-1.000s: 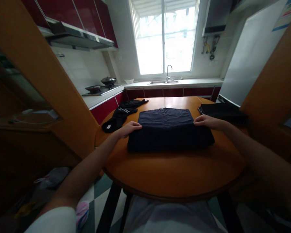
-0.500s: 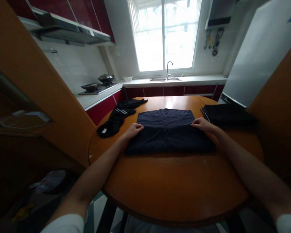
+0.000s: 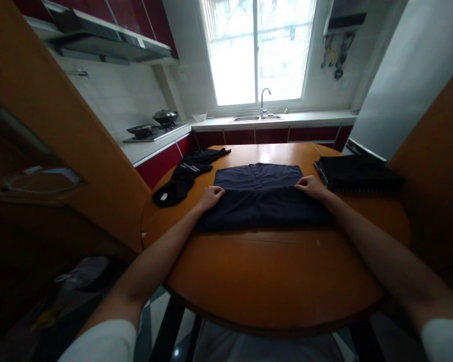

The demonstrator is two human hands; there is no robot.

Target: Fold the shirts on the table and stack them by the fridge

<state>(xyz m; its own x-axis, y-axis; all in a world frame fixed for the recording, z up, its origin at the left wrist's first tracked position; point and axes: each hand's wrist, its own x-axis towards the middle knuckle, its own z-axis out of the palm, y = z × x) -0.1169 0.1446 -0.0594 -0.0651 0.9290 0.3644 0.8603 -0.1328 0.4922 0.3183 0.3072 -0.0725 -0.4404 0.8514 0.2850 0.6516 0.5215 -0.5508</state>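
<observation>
The left forearm (image 3: 164, 254) and right forearm (image 3: 370, 245) are slanting inward over the table (image 3: 272, 281). The left hand (image 3: 212, 196) and right hand (image 3: 310, 186), well apart, are pinching opposite sides of the folded navy garment (image 3: 262, 208), which is lying flat around mid-table.

Navy garment (image 3: 262, 208), folded, lying flat on wooden table (image 3: 275, 281), creased.

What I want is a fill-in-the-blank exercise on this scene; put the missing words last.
The dark blue garment, with the left grip and right grip on it, lies on an orange-brown ____.
The striped black garment lies to its ____.
Behind the faucet is a bright ____.
Missing words: table; left; window.
</observation>
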